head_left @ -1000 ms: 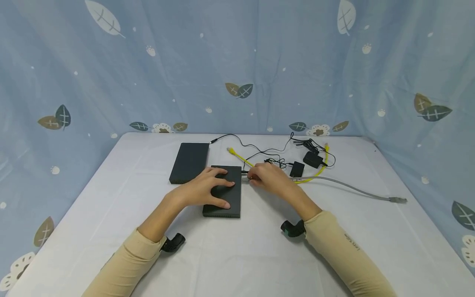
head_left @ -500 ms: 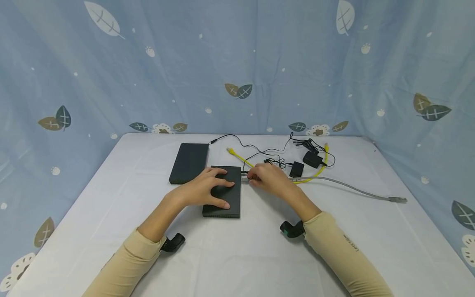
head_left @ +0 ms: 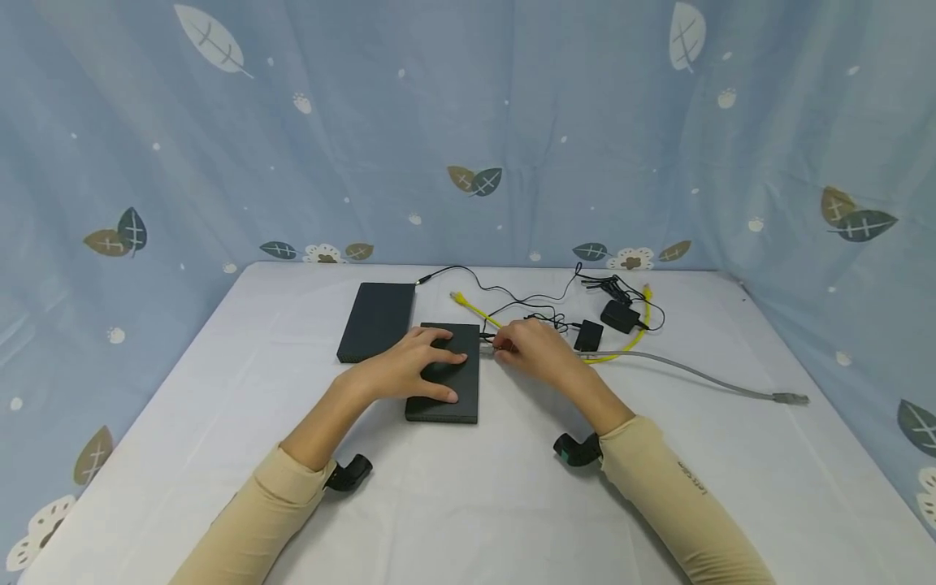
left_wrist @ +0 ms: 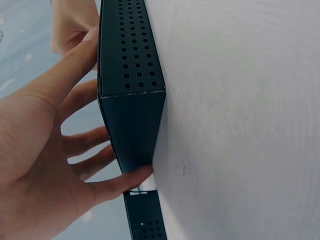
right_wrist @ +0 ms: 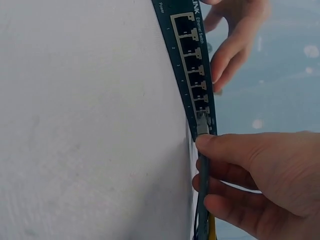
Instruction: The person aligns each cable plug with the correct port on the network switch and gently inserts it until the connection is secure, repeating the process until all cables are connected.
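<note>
A black Ethernet switch point(head_left: 459, 380) lies on the white table with its ports facing right. My left hand point(head_left: 398, 367) rests spread on its top; in the left wrist view the little finger point(left_wrist: 122, 185) touches its side. My right hand point(head_left: 537, 351) pinches the plug end of a grey Ethernet cable point(head_left: 695, 372). In the right wrist view the plug point(right_wrist: 202, 123) is at the end port of the row; how deep it sits cannot be told. Several other ports point(right_wrist: 192, 62) show no plug.
A second black box point(head_left: 376, 321) lies behind to the left, a black power cord point(head_left: 486, 286) close to its corner. Two black power adapters point(head_left: 619, 316) with tangled cords and a yellow Ethernet cable point(head_left: 471, 307) lie behind the right hand. A patterned blue curtain point(head_left: 468, 122) hangs behind the table.
The switch and my left hand have shifted slightly away from me. My right hand stays at the port side, still pinching the grey cable. The view has moved a little.
</note>
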Tool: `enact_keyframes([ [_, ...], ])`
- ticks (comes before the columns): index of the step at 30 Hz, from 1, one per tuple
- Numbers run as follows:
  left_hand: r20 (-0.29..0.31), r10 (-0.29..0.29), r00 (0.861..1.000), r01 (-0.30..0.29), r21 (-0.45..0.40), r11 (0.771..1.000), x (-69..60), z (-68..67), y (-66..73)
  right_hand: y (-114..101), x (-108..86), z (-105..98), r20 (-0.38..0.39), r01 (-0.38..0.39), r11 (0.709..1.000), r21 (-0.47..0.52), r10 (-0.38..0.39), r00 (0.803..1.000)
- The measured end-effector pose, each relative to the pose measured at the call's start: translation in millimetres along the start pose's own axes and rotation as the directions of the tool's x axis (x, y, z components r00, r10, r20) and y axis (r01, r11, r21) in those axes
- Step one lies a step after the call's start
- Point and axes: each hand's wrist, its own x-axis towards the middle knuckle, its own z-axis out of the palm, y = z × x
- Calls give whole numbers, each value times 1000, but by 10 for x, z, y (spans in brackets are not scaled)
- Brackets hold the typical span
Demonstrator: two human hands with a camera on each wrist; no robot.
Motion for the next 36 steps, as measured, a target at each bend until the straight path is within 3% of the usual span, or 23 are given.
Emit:
enact_keyframes([
  [12,8,2,1000,-2,-12,1000,22,1,-41,47,12,-21,42,-11,999,46,9,999],
  [22,-2,12,1000,-12,-14,1000,14,7,-65,64,-10,3,-24,69,997,-21,-69,997],
  [30,-32,34,999,-35,-40,999,7,-6,-63,75,-10,42,-56,102,994,-41,-105,993],
  [36,-21,38,999,-39,-54,998,2,-11,-33,67,-30,45,-62,123,990,-62,-127,990],
])
